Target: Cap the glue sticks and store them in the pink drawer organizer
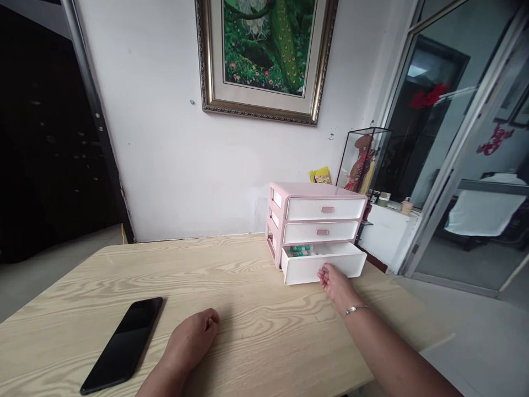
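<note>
Right hand [333, 280] up against the bottom drawer [324, 268] — fingers [324, 271] bunched on its white front, over the spot where a pull would sit, though whether gripping or only touching, impossible to tell from this view. Drawer standing partly out of a pink three-tier unit [314, 190], its front running side to side and its slide line angled back toward the hand, with the right hand far nearer than the left. Green-and-white items [300, 251] inside the open drawer; upper two drawers shut, each with a small pink pull [327, 209]. Unit near the far edge of a pale wood-grain worktop [231, 275]. Left hand [192, 336] loosely closed and resting on the worktop, nothing visible in it, just beside a black phone [122, 344] lying at an angle, dark glass up. Beyond the unit — a yellow packet [320, 175], a glass case [363, 160] holding a figure, and higher up, a framed peacock picture [264, 49] on the white wall [165, 138].
</note>
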A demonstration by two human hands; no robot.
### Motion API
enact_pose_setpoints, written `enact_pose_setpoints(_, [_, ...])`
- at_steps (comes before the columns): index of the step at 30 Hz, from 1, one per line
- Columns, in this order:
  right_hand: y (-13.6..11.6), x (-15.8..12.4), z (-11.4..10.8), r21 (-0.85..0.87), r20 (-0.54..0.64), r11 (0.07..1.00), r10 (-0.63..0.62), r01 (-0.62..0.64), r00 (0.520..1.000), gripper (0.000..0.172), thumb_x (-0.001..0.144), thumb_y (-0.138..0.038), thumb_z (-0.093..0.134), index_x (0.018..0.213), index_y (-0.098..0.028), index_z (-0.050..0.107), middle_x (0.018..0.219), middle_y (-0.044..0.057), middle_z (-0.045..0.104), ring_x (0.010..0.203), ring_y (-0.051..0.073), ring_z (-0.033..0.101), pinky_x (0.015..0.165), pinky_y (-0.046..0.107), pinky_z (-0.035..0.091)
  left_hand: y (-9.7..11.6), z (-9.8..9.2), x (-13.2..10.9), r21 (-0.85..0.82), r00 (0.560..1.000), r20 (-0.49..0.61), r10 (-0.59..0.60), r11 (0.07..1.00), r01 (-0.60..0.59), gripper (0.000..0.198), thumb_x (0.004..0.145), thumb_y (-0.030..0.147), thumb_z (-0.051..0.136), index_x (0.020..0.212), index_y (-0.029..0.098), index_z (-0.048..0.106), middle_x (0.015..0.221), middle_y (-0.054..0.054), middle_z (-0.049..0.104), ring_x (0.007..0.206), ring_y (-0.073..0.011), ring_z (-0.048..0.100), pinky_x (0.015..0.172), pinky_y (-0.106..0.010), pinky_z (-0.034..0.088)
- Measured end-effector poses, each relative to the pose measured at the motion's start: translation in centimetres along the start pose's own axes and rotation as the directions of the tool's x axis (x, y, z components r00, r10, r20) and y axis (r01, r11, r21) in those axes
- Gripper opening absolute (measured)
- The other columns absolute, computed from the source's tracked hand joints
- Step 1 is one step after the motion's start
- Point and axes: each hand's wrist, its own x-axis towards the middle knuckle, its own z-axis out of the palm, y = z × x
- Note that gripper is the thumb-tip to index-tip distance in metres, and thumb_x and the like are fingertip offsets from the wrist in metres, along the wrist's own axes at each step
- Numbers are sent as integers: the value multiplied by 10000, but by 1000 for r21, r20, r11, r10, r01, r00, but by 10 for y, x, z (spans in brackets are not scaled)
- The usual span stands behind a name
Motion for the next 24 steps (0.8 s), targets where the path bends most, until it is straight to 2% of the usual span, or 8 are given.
enact_pose_setpoints(3, [1,-17,-20,33,-24,998,59,-58,998,163,916,-228,611,773,-159,573,666,-1,621,550,88,604,452,153,411,2,-2,-1,7,1000,10,1,1000,-1,270,868,230,441,944,245,700,852,-43,751,824,-223,679,664,-280,346])
enact_pose_setpoints(9, [2,-45,-49,35,-28,994,106,-105,994,131,875,-268,644,808,-188,565,661,8,648,547,100,625,436,155,416,1,-1,0,26,999,39,-11,1000,10,261,868,231,432,955,259,677,854,-33,746,836,-227,673,673,-288,352])
enact_pose_setpoints(14, [2,-55,-67,-75,30,986,151,-149,988,133,859,-265,654,795,-195,563,646,10,642,535,116,628,469,188,450,-5,4,2,24,999,33,4,1000,-5,268,890,257,419,977,263,672,877,-37,748,860,-236,676,686,-297,359])
enact_pose_setpoints(17, [-5,-63,-75,-185,77,967,194,-177,978,110,825,-232,665,771,-192,578,553,-15,578,471,128,583,425,201,394,-5,5,3,26,999,32,6,1000,-7,271,890,249,417,979,265,672,898,-39,753,880,-238,682,697,-298,365])
enact_pose_setpoints(19, [-17,-71,-77,-318,141,946,114,-64,983,82,779,-215,691,823,-197,625,534,-33,558,456,128,554,413,200,354,-4,4,3,33,999,33,16,999,-17,272,890,242,416,980,264,672,906,-40,755,884,-239,684,707,-301,370])
enact_pose_setpoints(21, [-36,-80,-73,-478,239,855,-93,200,967,130,770,-235,686,896,-212,662,574,-35,581,492,123,554,446,199,375,-3,4,3,40,999,44,26,999,-28,270,887,241,421,985,258,671,909,-44,756,882,-241,684,715,-305,376])
enact_pose_setpoints(23, [-58,-88,-63,-574,357,675,-304,464,883,159,792,-293,660,938,-230,679,647,-22,620,571,132,582,512,212,443,-4,5,4,42,998,50,26,999,-28,273,886,246,425,1001,255,672,917,-49,757,887,-244,684,722,-309,380])
enact_pose_setpoints(24, [-68,-89,-55,-597,420,582,-359,552,833,178,810,-320,641,961,-238,688,697,-11,644,616,142,598,544,223,473,-5,6,4,41,999,49,24,999,-26,277,886,249,426,1009,256,674,924,-52,757,892,-246,684,726,-311,381])
